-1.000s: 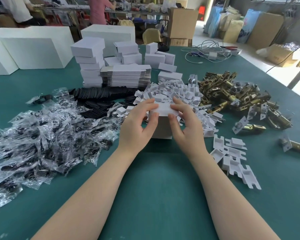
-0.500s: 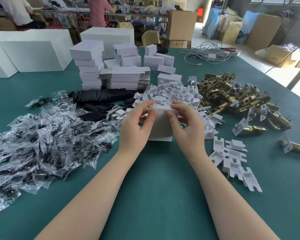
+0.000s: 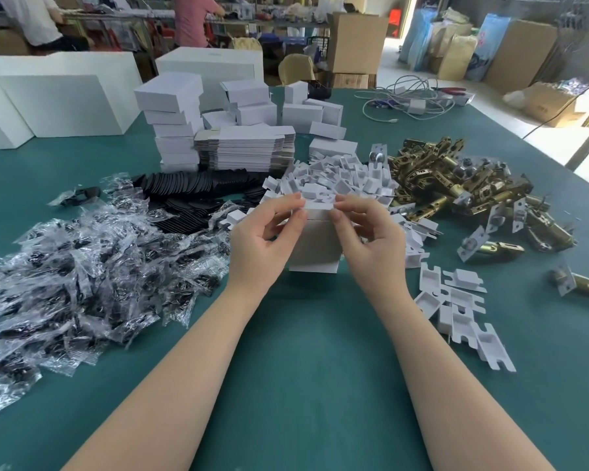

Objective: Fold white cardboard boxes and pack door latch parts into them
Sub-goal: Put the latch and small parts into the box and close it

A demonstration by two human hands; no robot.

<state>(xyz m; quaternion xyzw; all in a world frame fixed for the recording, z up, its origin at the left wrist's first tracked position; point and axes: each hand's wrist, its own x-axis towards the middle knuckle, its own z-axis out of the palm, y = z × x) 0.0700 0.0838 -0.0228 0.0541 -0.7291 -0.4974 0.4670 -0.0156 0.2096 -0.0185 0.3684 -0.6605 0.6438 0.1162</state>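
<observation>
A small white cardboard box (image 3: 317, 243) stands on end on the green table (image 3: 306, 368) in the middle of the head view. My left hand (image 3: 266, 232) pinches the left end of its top flap and my right hand (image 3: 371, 232) pinches the right end. Brass door latch parts (image 3: 456, 185) lie heaped to the right. White folded card inserts (image 3: 334, 185) are piled just behind the box, and more inserts (image 3: 463, 307) lie at the right. Flat box blanks (image 3: 245, 147) are stacked at the back.
Clear bags of small black parts (image 3: 75, 273) cover the left of the table. Black pads (image 3: 198, 188) lie behind them. Folded white boxes (image 3: 174, 117) are stacked at the back, with large white cartons (image 3: 58, 103) and a cable bundle (image 3: 408, 100) farther off. People stand beyond the table.
The box has been set upright between my hands and drawn slightly nearer. My fingers have shifted from pressing the flap flat to pinching its two ends.
</observation>
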